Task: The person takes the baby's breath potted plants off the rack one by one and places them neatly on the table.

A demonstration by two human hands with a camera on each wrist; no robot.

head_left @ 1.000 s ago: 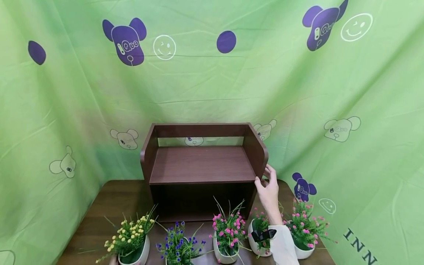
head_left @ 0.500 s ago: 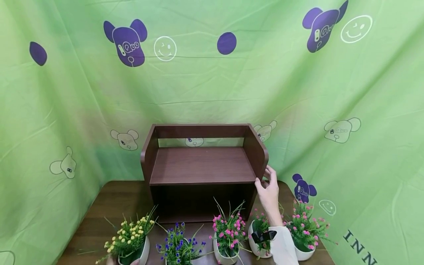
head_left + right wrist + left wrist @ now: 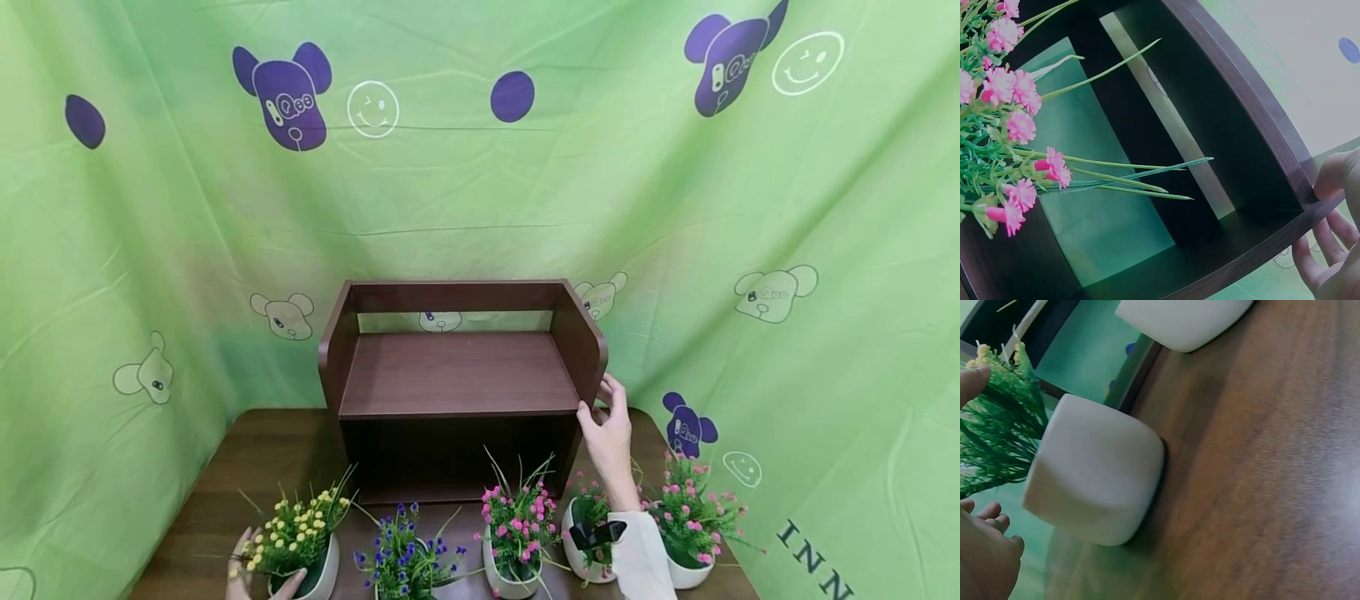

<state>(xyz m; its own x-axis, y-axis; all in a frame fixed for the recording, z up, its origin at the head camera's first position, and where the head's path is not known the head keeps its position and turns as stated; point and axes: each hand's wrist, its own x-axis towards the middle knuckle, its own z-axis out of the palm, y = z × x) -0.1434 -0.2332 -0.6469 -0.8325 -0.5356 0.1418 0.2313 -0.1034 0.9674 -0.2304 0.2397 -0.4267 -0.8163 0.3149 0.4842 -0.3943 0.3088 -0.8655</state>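
Note:
A dark brown two-tier wooden shelf (image 3: 461,375) stands on the table. My right hand (image 3: 611,437) holds its right side panel, the thumb at the front edge and the fingers along the outer face; the right wrist view shows this grip on the panel (image 3: 1260,125) too. At the lower left, my left hand (image 3: 238,568) spreads around a yellow-flowered plant (image 3: 300,529) in a white pot (image 3: 327,571). In the left wrist view, thumb and fingers lie on either side of the leaves, with a gap between the fingers and the pot (image 3: 1097,469).
Along the table's front stand a blue-flowered pot plant (image 3: 405,554) and pink-flowered ones (image 3: 517,525), one (image 3: 588,533) partly behind my right forearm and another (image 3: 690,517) at far right. A green printed curtain (image 3: 450,183) hangs behind the brown table (image 3: 217,492).
My left hand has come up from the bottom edge and now shows on both sides of the yellow-flowered plant. The right hand and the shelf have stayed put.

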